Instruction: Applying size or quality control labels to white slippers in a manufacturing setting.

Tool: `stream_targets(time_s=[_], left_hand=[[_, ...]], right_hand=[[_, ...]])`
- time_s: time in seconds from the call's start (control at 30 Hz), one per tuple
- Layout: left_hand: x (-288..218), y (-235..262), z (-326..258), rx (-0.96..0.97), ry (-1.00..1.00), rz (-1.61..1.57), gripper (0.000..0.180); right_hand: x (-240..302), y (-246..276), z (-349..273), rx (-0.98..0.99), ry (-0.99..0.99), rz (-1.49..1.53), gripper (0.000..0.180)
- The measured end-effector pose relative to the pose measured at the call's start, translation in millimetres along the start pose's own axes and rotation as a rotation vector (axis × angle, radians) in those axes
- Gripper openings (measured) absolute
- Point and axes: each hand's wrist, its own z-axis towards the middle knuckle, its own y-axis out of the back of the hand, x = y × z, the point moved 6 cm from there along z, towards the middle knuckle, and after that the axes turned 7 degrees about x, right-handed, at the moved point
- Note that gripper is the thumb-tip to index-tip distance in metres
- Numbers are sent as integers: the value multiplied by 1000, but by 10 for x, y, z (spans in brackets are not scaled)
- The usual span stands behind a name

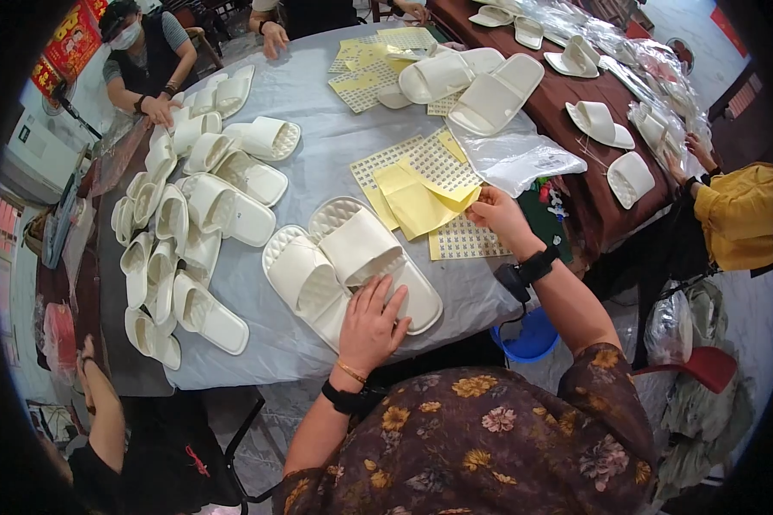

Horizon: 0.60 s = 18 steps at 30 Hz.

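Note:
A pair of cream slippers (365, 245) with quilted insoles lies side by side in front of me on the covered table. My left hand (374, 322) rests on them, fingers stretched flat over the strap and the inner sole. To its right, my right hand (500, 221) pinches the corner of a yellow-backed sticker sheet (416, 202), which is partly folded. Under and around it are other sheets (468, 240) printed with rows of small dark stickers. My right fingertips are partly hidden by the hand itself.
Many cream slippers (210, 318) crowd the table's left side. More slippers (498, 94), sticker sheets (361, 81) and a clear plastic bag (524, 159) lie at the far right. Co-workers' hands (159, 110) reach in around the edges. A blue bucket (528, 336) stands below the table edge.

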Motion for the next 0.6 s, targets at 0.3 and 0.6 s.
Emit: stream_targets(time_s=[0.3, 0.6], left_hand=[[-1, 14, 6, 1, 6, 2, 50], [-23, 29, 27, 9, 3, 23, 50]], right_hand=[[258, -397, -107, -58, 167, -803, 17], [316, -1239, 15, 175, 760, -1456, 13]])
